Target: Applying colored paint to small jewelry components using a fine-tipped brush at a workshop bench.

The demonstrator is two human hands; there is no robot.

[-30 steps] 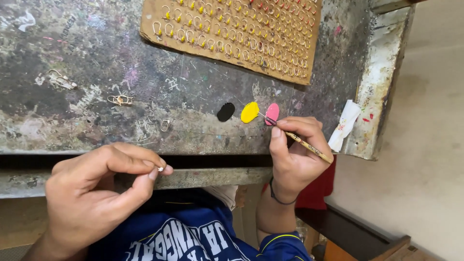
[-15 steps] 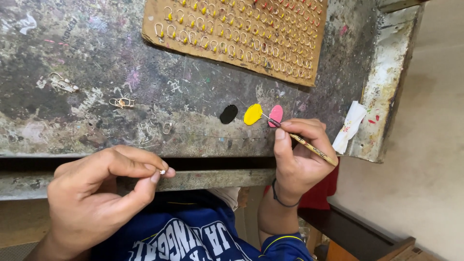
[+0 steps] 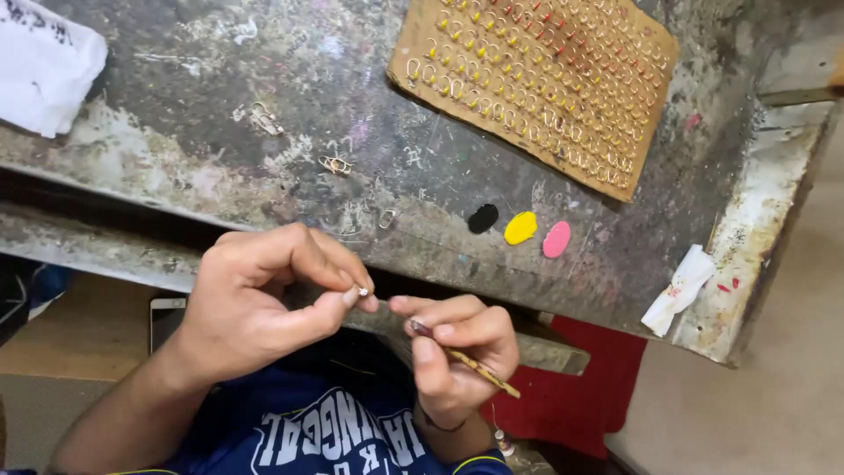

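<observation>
My left hand (image 3: 259, 295) pinches a tiny metal piece (image 3: 362, 291) between thumb and forefinger, just below the worktable's front edge. My right hand (image 3: 457, 347) grips a thin wooden stick (image 3: 479, 369) like a pen, its tip pointing at the small piece, almost touching it. On the table above sit three paint blobs: black (image 3: 483, 218), yellow (image 3: 520, 228) and pink (image 3: 556, 239). A cardboard sheet (image 3: 536, 79) at the far side carries rows of several small metal loops, many dabbed yellow or red.
The paint-stained worktable (image 3: 202, 132) has loose metal loops (image 3: 335, 164) on it, a white cloth (image 3: 44, 66) at the far left and a crumpled paper scrap (image 3: 679, 288) on the right rim. A phone (image 3: 165, 318) lies below the table edge.
My right hand has come away from the paint blobs, down and left, bringing the stick tip to the piece in my left hand. The view has shifted too.
</observation>
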